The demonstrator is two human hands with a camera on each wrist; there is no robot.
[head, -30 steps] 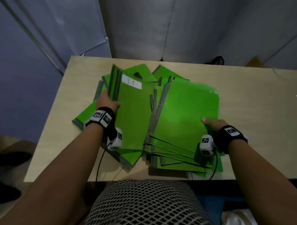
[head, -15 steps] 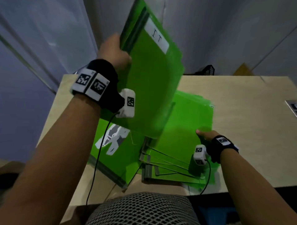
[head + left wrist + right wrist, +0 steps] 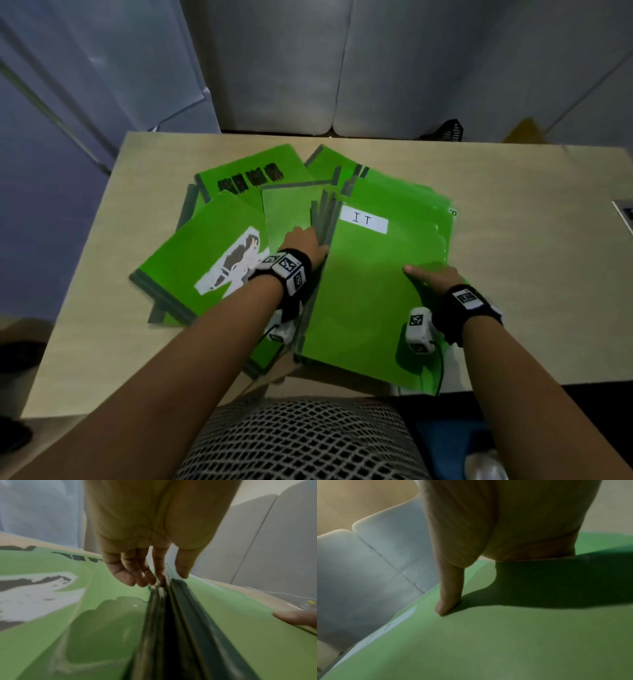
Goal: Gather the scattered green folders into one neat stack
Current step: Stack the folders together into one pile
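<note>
A green folder with a white "I.T" label (image 3: 376, 284) lies on top of a stack of green folders (image 3: 442, 219) at the table's front right. My left hand (image 3: 305, 241) is at its dark spine edge (image 3: 175, 615), curled fingers (image 3: 133, 574) on one side and the thumb on the other. My right hand (image 3: 430, 275) holds the stack's right edge; its thumb (image 3: 448, 601) presses flat on the top cover and the other fingers are hidden. To the left lie loose folders: one with a white figure (image 3: 202, 270), one with black marks (image 3: 246, 171), a plain one (image 3: 291, 209).
The tan table (image 3: 531, 274) has bare surface to the right of the stack and along its left edge. Another green folder (image 3: 325, 161) pokes out behind the stack. A small flat object (image 3: 625, 219) sits at the far right edge. Grey panels stand behind the table.
My left hand lifted the "I.T" folder off the left pile, swung it over and laid it on the right stack. That uncovered the folder with the white figure. My right hand stayed put.
</note>
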